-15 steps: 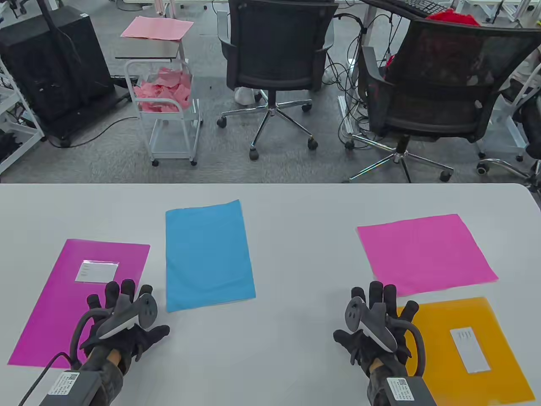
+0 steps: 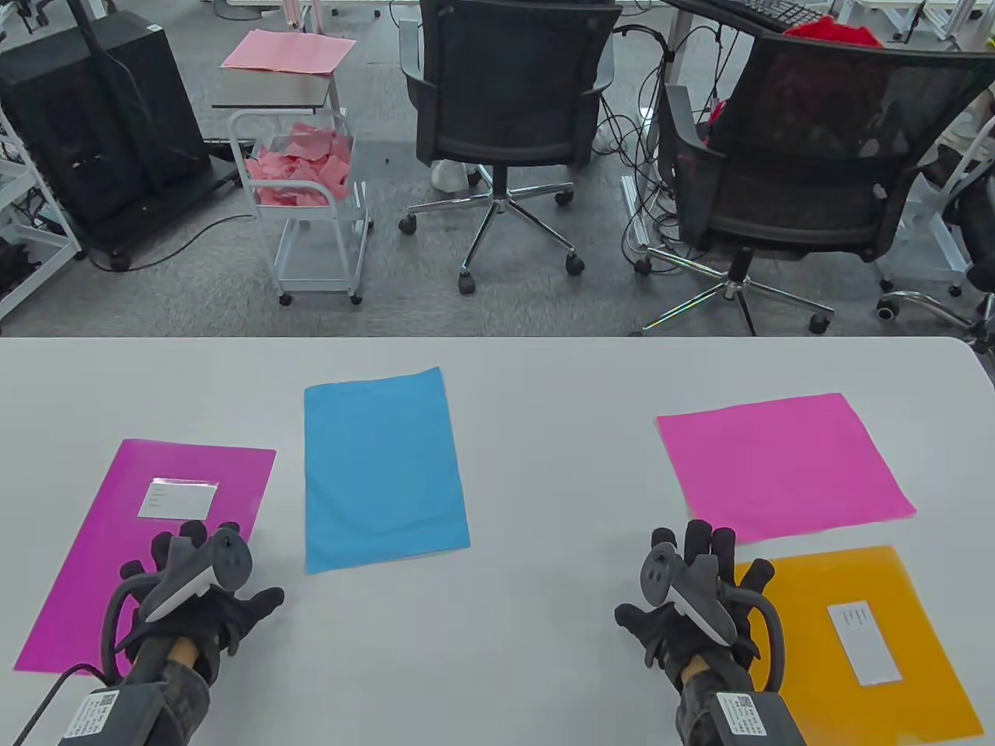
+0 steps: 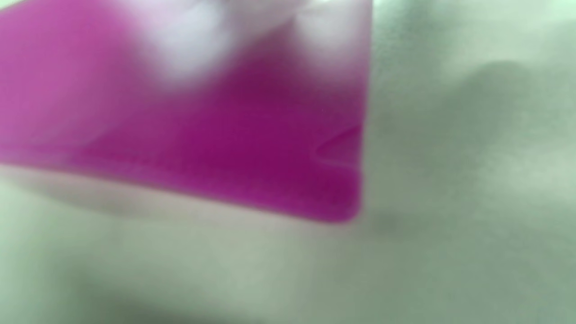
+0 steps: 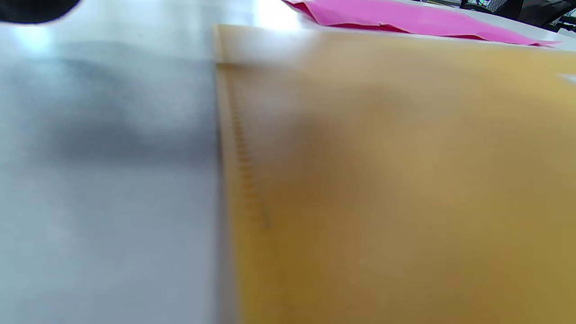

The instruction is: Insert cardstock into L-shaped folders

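Note:
A magenta L-shaped folder point(image 2: 101, 559) with a white label lies flat at the front left. It also shows in the left wrist view point(image 3: 225, 135), blurred. A blue cardstock sheet point(image 2: 385, 470) lies to its right. A pink cardstock sheet point(image 2: 785, 466) lies at the right, with an orange labelled folder point(image 2: 855, 645) in front of it. My left hand point(image 2: 194, 575) is over the magenta folder's right edge, fingers spread, holding nothing. My right hand point(image 2: 699, 575) is at the orange folder's left edge point(image 4: 225, 135), fingers spread and empty.
The white table point(image 2: 544, 388) ends at its far edge, with two black office chairs point(image 2: 505, 101) and a white cart point(image 2: 311, 194) of pink paper on the floor beyond. The pink sheet's near edge point(image 4: 405, 20) lies just behind the orange folder.
My left hand has moved left and slightly back toward me over the magenta folder. My right hand has barely shifted. The sheets and folders have not moved.

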The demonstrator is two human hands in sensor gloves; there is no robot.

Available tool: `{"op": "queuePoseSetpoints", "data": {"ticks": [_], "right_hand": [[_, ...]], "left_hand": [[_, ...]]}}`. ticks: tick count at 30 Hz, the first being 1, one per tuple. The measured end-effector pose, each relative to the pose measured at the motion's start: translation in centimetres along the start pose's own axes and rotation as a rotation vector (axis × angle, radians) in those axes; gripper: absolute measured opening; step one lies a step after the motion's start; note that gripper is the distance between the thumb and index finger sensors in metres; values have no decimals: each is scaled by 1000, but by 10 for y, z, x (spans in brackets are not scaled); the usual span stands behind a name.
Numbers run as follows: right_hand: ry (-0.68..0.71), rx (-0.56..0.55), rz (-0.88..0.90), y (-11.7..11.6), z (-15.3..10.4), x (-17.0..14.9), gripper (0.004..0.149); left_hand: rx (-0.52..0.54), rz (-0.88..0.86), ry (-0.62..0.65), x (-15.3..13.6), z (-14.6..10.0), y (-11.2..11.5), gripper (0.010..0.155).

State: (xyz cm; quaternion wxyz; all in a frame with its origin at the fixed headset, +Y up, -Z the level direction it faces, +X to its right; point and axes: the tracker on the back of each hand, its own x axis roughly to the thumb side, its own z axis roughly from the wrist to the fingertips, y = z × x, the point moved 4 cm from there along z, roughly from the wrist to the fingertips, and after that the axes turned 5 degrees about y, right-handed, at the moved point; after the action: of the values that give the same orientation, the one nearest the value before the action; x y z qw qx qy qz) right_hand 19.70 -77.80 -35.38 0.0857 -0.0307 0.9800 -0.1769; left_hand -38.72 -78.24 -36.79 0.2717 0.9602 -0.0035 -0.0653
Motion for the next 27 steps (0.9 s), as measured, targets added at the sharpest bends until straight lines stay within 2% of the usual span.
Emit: {"op": "queuePoseSetpoints", "data": {"ticks": [3, 8, 13, 21, 25, 27], "right_hand": [[3, 19, -11, -2, 0, 1, 100], [18, 35, 8, -4, 1, 2, 100], [33, 46, 28, -7, 3, 3, 100], [55, 18, 31, -4, 1, 8, 99], [65, 5, 43, -3, 2, 9, 98], [70, 0, 55, -3, 2, 9, 98]], "left_hand": [[-38, -77, -54, -18, 1, 6, 107], [-81, -111, -170, -42, 3, 15, 113], [-128, -292, -183, -50, 4, 19, 115], [-76, -151, -203, -34, 4, 4, 107], [8, -15, -192, -29, 4, -5, 93], [84, 36, -186, -32, 3, -11, 86]]}}
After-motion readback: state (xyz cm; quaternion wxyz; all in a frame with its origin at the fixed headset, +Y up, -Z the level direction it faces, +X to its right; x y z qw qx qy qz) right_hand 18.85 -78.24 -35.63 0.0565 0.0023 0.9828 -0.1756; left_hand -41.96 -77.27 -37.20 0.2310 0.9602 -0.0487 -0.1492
